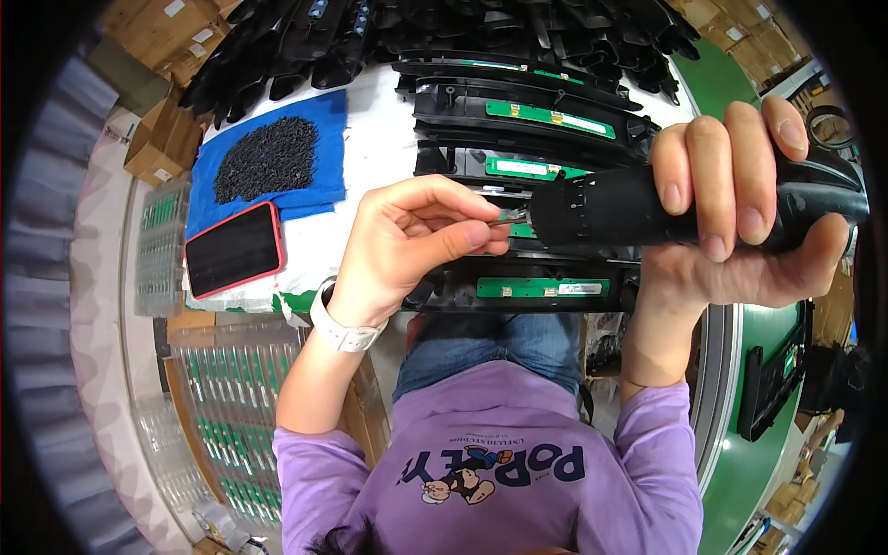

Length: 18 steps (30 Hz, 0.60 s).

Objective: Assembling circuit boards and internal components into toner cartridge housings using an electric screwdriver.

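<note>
My right hand [721, 203] is wrapped round a black electric screwdriver [610, 208], held level with its nose toward the left. At that nose, my left hand [425, 227] pinches the thin metal bit [506, 221] between thumb and fingers. Whether a screw sits on the bit is too small to tell. Below the tool lies a row of long black plastic housings [444, 289], several carrying a green circuit board [541, 287]. The nearest housing lies just in front of me, and the tool hides parts of those behind it.
Left of the housings, a blue cloth [324, 176] bears a heap of small black screws [268, 159]. A red-cased phone [234, 250] lies beside it. More black housings [305, 46] are piled at the back. Trays of circuit boards [231, 398] stand at lower left; a green conveyor [763, 370] runs along the right.
</note>
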Tool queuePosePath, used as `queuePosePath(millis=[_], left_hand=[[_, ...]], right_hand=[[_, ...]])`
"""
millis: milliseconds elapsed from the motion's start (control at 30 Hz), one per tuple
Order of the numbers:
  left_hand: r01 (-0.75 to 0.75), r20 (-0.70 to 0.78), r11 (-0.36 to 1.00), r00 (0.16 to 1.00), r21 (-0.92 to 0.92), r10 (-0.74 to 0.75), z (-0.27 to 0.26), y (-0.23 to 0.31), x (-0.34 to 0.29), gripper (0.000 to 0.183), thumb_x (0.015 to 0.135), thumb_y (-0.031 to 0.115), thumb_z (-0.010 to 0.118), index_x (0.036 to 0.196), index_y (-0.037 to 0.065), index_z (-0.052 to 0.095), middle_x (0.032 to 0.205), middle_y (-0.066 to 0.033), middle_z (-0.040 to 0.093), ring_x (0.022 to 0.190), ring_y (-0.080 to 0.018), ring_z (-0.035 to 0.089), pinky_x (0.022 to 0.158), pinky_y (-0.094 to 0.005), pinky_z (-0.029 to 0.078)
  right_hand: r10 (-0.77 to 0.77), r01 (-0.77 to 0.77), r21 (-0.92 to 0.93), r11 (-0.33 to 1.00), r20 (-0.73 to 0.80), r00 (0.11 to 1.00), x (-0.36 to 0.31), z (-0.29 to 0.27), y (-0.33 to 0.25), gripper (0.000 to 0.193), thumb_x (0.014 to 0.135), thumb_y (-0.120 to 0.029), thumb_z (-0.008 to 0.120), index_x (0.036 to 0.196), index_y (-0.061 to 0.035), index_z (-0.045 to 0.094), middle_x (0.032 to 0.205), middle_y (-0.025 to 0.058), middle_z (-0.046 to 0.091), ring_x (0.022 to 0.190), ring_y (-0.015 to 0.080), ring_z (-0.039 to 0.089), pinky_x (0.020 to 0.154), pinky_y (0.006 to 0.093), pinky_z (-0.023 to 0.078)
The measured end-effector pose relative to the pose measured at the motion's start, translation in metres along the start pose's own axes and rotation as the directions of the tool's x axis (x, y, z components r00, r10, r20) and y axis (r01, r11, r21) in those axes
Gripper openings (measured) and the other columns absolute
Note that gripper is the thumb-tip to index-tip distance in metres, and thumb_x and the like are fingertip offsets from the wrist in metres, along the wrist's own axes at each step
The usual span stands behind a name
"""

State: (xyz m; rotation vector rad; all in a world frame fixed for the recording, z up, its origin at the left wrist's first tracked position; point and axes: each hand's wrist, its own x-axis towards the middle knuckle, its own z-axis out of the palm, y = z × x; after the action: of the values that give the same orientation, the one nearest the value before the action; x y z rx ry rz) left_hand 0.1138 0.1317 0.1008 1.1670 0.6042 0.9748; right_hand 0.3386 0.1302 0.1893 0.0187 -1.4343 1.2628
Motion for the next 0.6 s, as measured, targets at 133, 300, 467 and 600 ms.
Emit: queuePosePath(millis=[133,300,467,600], left_hand=[[-0.069,0.03,0.998,0.997,0.01,0.069,-0.002,-0.008,-0.003,0.012,0.081,-0.003,0.063,0.093,-0.003,0.06,0.086,-0.0143,0.066,0.08,-0.0207,0.067,0.071,-0.0263,0.054],[0.1,0.068,0.987,0.993,-0.126,-0.092,-0.008,-0.003,0.0,0.021,0.077,-0.003,0.066,0.097,-0.001,0.059,0.096,-0.014,0.065,0.085,-0.0196,0.065,0.072,-0.0267,0.052],[-0.02,-0.031,0.073,0.775,0.997,0.631,-0.068,0.027,0.014,0.026,0.076,0.02,0.071,0.092,0.002,0.064,0.091,-0.0102,0.061,0.083,-0.0224,0.058,0.066,-0.0324,0.048],[0.414,-0.183,-0.414,0.851,0.81,0.492,-0.13,0.042,0.015,0.034,0.076,0.034,0.069,0.086,0.002,0.064,0.086,-0.0148,0.06,0.08,-0.0306,0.058,0.067,-0.0389,0.047]], right_hand=[[-0.108,0.177,0.199,0.964,-0.312,0.944,-0.006,0.022,0.025,0.041,0.078,-0.032,0.065,0.101,-0.005,0.045,0.066,-0.0029,0.048,0.05,0.0091,0.047,0.062,0.0289,0.038],[-0.02,0.072,0.193,0.979,-0.26,0.965,0.001,0.009,0.017,0.038,0.081,-0.031,0.061,0.101,-0.0027,0.044,0.066,-0.0023,0.047,0.051,0.0083,0.045,0.062,0.0272,0.035],[0.139,-0.114,0.092,0.989,-0.354,0.925,0.01,0.012,0.029,0.033,0.083,-0.029,0.057,0.099,-0.002,0.048,0.061,0.0016,0.048,0.045,0.012,0.044,0.05,0.0282,0.038],[0.146,-0.143,0.048,0.989,-0.533,0.833,0.006,0.029,0.044,0.031,0.08,-0.025,0.063,0.096,-0.0017,0.05,0.056,0.0052,0.051,0.041,0.0164,0.047,0.043,0.0291,0.041]])
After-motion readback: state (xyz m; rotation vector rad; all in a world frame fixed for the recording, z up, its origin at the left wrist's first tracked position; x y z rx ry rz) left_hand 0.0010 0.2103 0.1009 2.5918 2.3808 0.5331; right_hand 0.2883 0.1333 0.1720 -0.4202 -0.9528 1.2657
